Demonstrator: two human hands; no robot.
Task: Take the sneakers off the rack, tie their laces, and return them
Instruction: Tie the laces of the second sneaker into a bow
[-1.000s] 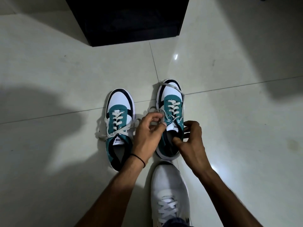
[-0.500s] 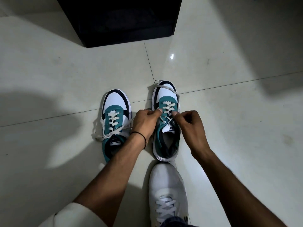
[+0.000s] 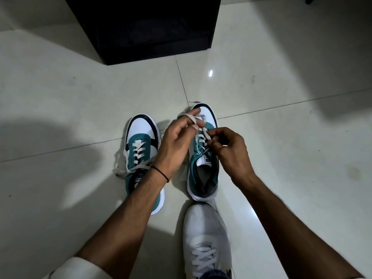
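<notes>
Two teal, white and black sneakers stand side by side on the tiled floor, toes pointing away from me. The left sneaker [image 3: 141, 150] has its white lace drawn across in a loose tie, ends trailing to the left. Over the right sneaker [image 3: 203, 172] both hands work its lace [image 3: 205, 133]. My left hand [image 3: 177, 143] has a loop of the lace wound over its raised fingers near the toe. My right hand [image 3: 229, 150] pinches the other strand above the tongue. The dark shoe rack [image 3: 147, 27] stands beyond the sneakers.
My own foot in a white sneaker [image 3: 207, 238] rests on the floor right behind the right sneaker's heel. Glossy pale tiles [image 3: 281, 127] spread on all sides, with dark shadows at left and upper right.
Both hands have moved up from the tongue toward the toe of the right sneaker. The left hand now lifts a lace loop over its fingers; the right hand pinches the other strand.
</notes>
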